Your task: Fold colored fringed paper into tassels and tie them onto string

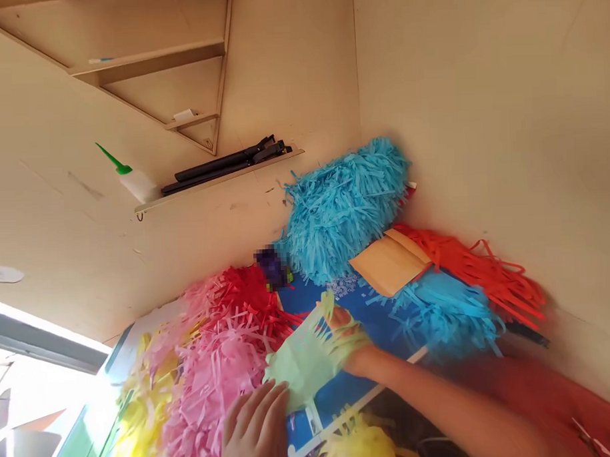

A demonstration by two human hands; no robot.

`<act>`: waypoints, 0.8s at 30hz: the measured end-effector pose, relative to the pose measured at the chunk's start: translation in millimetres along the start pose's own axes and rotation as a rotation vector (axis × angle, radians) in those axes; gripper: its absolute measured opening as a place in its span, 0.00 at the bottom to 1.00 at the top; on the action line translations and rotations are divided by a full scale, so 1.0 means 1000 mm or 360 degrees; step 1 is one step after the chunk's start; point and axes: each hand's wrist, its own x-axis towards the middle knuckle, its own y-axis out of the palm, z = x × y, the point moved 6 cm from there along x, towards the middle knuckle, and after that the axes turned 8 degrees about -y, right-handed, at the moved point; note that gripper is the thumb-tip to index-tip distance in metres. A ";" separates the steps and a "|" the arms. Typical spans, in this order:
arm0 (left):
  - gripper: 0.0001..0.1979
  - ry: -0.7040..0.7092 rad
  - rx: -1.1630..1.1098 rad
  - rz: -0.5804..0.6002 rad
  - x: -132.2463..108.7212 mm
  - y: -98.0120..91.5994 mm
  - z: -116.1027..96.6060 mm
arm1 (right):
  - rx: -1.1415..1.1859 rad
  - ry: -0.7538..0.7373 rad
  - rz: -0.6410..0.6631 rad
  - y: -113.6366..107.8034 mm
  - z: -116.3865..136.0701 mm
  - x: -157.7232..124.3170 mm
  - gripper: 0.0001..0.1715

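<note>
A sheet of pale green paper, one side cut into thin strips, is spanning the gap between a person's two hands over a blue desk. The right hand is holding the cut side, its fingers curling in among the strips. The left hand is lying against the opposite edge, fingers close together; whether they are pinching the sheet cannot be told.

Just to the left, pink fringe is spilling beside yellow fringe, with red fringe lying behind. A pale yellow bundle is showing near the bottom. Beyond the sheet, a large blue bundle is leaning in the corner, while a brown envelope is resting between it and a smaller blue bundle. Orange-red strips are trailing along the wall. Above, a narrow shelf is carrying black rods and a green-tipped bottle.
</note>
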 end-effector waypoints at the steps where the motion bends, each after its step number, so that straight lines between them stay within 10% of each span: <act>1: 0.10 -0.0030 -0.0054 -0.0001 -0.001 0.014 -0.009 | -0.0053 0.0079 -0.0002 -0.012 -0.022 -0.013 0.25; 7: 0.13 -0.0288 -0.0417 0.0155 -0.001 0.078 -0.052 | -0.0381 0.0504 -0.0143 -0.138 -0.123 -0.081 0.21; 11: 0.13 -0.0370 -0.0466 0.0224 0.008 0.095 -0.058 | -0.0695 0.0622 -0.0764 -0.200 -0.083 -0.097 0.19; 15: 0.13 -0.0331 -0.0491 0.0249 0.022 0.094 -0.060 | -0.0285 -0.0207 0.0054 -0.109 0.004 -0.068 0.25; 20: 0.09 -0.0488 -0.0389 0.0060 0.008 0.078 -0.089 | -0.0143 -0.0190 -0.0089 -0.055 0.005 -0.049 0.16; 24: 0.16 -0.0377 -0.0691 0.0519 0.005 0.106 -0.130 | -0.0176 -0.0224 -0.0186 -0.065 -0.001 -0.050 0.16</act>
